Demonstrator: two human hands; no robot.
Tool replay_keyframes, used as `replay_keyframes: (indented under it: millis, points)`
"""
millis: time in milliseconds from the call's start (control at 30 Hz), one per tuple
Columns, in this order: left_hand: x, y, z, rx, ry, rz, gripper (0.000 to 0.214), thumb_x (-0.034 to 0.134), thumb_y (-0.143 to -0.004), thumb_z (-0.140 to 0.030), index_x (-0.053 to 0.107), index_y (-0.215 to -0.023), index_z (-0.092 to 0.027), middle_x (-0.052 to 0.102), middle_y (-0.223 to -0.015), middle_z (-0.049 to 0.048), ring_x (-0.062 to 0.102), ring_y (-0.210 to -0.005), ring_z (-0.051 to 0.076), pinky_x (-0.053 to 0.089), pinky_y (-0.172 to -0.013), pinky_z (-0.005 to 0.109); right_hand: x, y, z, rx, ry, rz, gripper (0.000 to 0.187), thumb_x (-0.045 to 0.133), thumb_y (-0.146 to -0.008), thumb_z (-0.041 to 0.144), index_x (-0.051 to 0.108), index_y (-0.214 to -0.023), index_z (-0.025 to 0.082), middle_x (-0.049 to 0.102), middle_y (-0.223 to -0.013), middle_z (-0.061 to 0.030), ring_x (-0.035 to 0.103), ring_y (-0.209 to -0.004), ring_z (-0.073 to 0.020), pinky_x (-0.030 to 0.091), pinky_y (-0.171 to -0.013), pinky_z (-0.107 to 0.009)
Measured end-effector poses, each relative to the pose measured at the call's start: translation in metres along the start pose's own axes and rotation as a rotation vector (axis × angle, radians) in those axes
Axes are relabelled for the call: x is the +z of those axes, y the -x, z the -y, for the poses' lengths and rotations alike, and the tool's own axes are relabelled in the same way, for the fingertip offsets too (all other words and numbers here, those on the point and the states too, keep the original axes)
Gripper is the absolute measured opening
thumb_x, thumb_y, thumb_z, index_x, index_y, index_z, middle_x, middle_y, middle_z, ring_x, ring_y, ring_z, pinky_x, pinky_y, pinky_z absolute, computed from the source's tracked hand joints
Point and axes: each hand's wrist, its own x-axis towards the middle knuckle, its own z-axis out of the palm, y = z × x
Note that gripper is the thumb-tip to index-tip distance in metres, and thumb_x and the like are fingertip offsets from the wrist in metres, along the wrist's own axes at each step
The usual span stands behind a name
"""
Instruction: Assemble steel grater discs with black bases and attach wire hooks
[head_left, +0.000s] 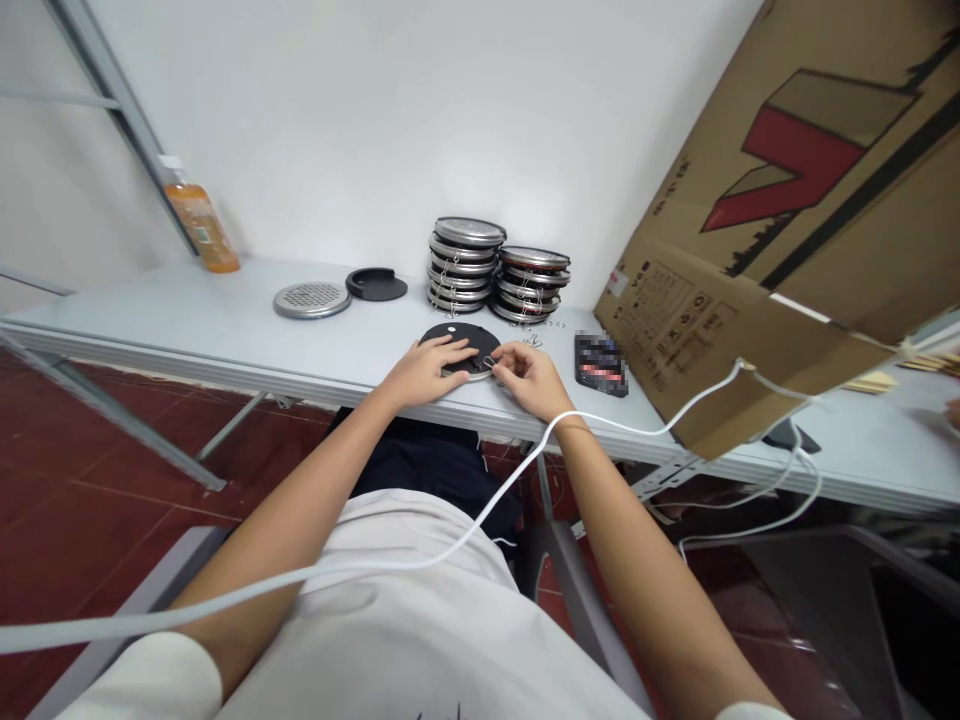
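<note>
A round black disc (457, 333) with a metal rim showing below lies flat near the table's front edge. My left hand (425, 372) rests on it with fingers spread, pressing its near left part. At its right edge, my right hand (531, 380) pinches the wire handle of a binder clip (488, 361); whether the clip's jaws grip the rim is too small to tell. Behind are two stacks of similar discs, a taller left stack (465, 262) and a lower right stack (531, 284), with binder clips on their edges. Several loose clips (532, 341) lie behind my right hand.
Further left are a perforated metal disc (312, 299) and a black round cover (377, 285). An orange bottle (201, 222) stands at the back left. A blurred dark phone-sized item (600, 364) and a large cardboard box (705, 330) are right. A white cable (450, 553) crosses my right wrist.
</note>
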Motion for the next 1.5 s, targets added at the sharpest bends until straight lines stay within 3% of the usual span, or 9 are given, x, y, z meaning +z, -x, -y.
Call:
replay_keyframes:
  millis: [133,233,467,800,1067,1233,1367,1500]
  points:
    - [0.004,0.003,-0.009,-0.062,-0.105,-0.138,0.046,0.054,-0.089,-0.058,0.06,-0.131,-0.04,0.058,-0.14,-0.0027,0.045,-0.129,0.029,0.031,-0.108,0.052,-0.001,-0.002,0.002,0.07,-0.074,0.011,0.026,0.065,-0.077,0.031,0.065,-0.099,0.017,0.059,-0.066,0.0018,0.05,-0.053,-0.0106,0.04,-0.053,-0.024]
    - [0.004,0.006,-0.014,-0.081,-0.135,-0.175,0.046,0.057,-0.085,-0.062,0.063,-0.126,-0.041,0.061,-0.134,-0.0029,0.048,-0.123,0.029,0.035,-0.102,0.05,-0.001,-0.003,0.003,0.094,-0.108,0.008,0.033,0.066,-0.075,0.031,0.066,-0.104,0.016,0.06,-0.064,0.0019,0.051,-0.052,-0.0109,0.042,-0.053,-0.025]
    - [0.003,0.006,-0.014,-0.103,-0.151,-0.16,0.048,0.055,-0.085,-0.065,0.062,-0.128,-0.044,0.06,-0.135,-0.0026,0.044,-0.124,0.03,0.033,-0.1,0.051,-0.003,-0.004,0.0,0.122,-0.067,0.046,0.035,0.063,-0.078,0.033,0.073,-0.105,0.013,0.062,-0.063,-0.0005,0.051,-0.053,-0.0111,0.042,-0.054,-0.026]
    - [0.005,0.007,-0.005,-0.047,-0.17,-0.115,0.048,0.052,-0.089,-0.061,0.057,-0.133,-0.042,0.052,-0.143,-0.0023,0.037,-0.132,0.031,0.029,-0.108,0.051,-0.001,-0.004,0.001,0.196,-0.05,0.066,0.044,0.066,-0.078,0.035,0.071,-0.111,0.006,0.07,-0.069,-0.0062,0.061,-0.06,-0.0149,0.049,-0.064,-0.028]
    - [0.005,0.007,-0.006,-0.038,-0.171,-0.124,0.05,0.05,-0.089,-0.062,0.057,-0.134,-0.041,0.052,-0.142,-0.0013,0.037,-0.132,0.03,0.031,-0.109,0.051,-0.002,-0.001,0.005,0.15,-0.012,0.109,0.055,0.073,-0.075,0.044,0.07,-0.115,0.007,0.072,-0.073,-0.0062,0.063,-0.064,-0.016,0.049,-0.063,-0.028]
    - [0.003,0.007,-0.007,-0.044,-0.164,-0.118,0.05,0.05,-0.089,-0.062,0.057,-0.133,-0.041,0.053,-0.142,-0.0008,0.038,-0.132,0.031,0.031,-0.109,0.051,-0.002,-0.003,0.0,0.129,-0.006,0.085,0.048,0.074,-0.073,0.039,0.072,-0.113,0.011,0.073,-0.077,-0.0061,0.064,-0.067,-0.0167,0.05,-0.065,-0.029]
    - [0.002,0.007,-0.008,-0.043,-0.164,-0.115,0.05,0.051,-0.089,-0.061,0.057,-0.134,-0.041,0.052,-0.143,-0.001,0.038,-0.132,0.03,0.031,-0.11,0.05,0.0,-0.004,-0.001,0.157,-0.033,0.043,0.034,0.064,-0.081,0.035,0.074,-0.106,0.014,0.071,-0.07,-0.0046,0.064,-0.065,-0.0165,0.051,-0.065,-0.029]
    - [0.002,0.007,-0.007,-0.041,-0.173,-0.112,0.048,0.051,-0.089,-0.06,0.056,-0.134,-0.043,0.053,-0.142,-0.0016,0.039,-0.132,0.03,0.032,-0.109,0.05,0.0,-0.004,-0.001,0.172,-0.101,-0.013,0.03,0.06,-0.082,0.032,0.074,-0.103,0.015,0.073,-0.08,-0.0067,0.066,-0.069,-0.0166,0.051,-0.066,-0.029]
